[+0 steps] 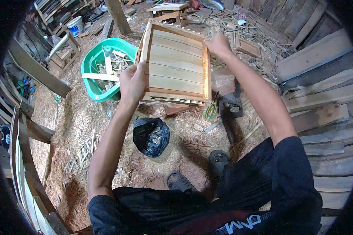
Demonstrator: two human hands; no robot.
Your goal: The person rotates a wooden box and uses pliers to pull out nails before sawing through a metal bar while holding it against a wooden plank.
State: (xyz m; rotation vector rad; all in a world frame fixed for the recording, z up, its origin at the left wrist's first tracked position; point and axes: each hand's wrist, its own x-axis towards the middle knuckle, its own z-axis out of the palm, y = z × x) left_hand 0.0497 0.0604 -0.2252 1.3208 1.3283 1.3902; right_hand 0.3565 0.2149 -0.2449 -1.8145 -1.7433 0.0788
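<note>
Grips the panel [174,64] with both hands, closed on opposite sides of its wooden frame. Holds the left rail near its lower part with the left hand [131,84], thumb at the edge. Clasps the upper right corner with the right hand [219,45], knuckles up. Cannot tell the full wrap of the fingers beneath, hidden by the wood and the hands themselves. Reaches forward with both arms, the left fairly upright in view and bent a little at the wrist, the right slanting up and inward from the short black sleeve [292,168]. Keeps the panel in front of the body, slat side in view, slightly turned, just right of the green tub [91,87] and partly over its near rim. Cannot tell its support from below. Shows wood strips [109,65] in the tub. Places pliers [211,111] on the floor [176,156] near the panel's lower right corner, and a black bag [151,137] below the panel, toward the feet. Wears dark sandals [180,181]. Has stacked planks [329,137] along the right side.
</note>
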